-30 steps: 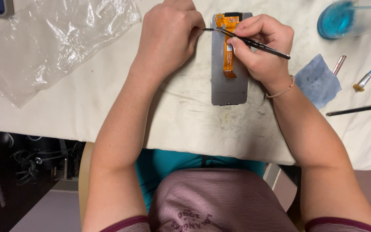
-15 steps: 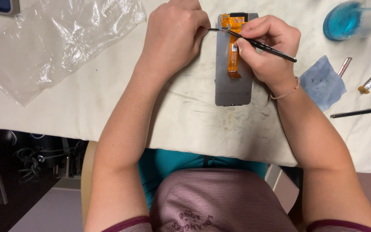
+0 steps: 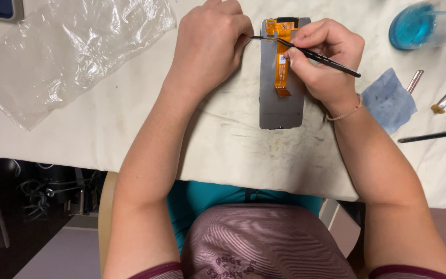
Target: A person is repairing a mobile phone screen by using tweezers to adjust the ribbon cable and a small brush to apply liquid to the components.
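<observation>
Compared with a moment ago, little has changed: our hands and the grey rectangular phone screen panel sit a little differently in view, but the grip is the same, so the fine work at its top end goes on.

Our left hand is curled into a loose fist beside the panel's left side, pinching a thin dark metal tool. The panel lies near the far edge of the white cloth-covered counter, face down, with an orange flat ribbon cable along its middle. Our right hand is closed around a slim black brush, its tip on the cable.
</observation>
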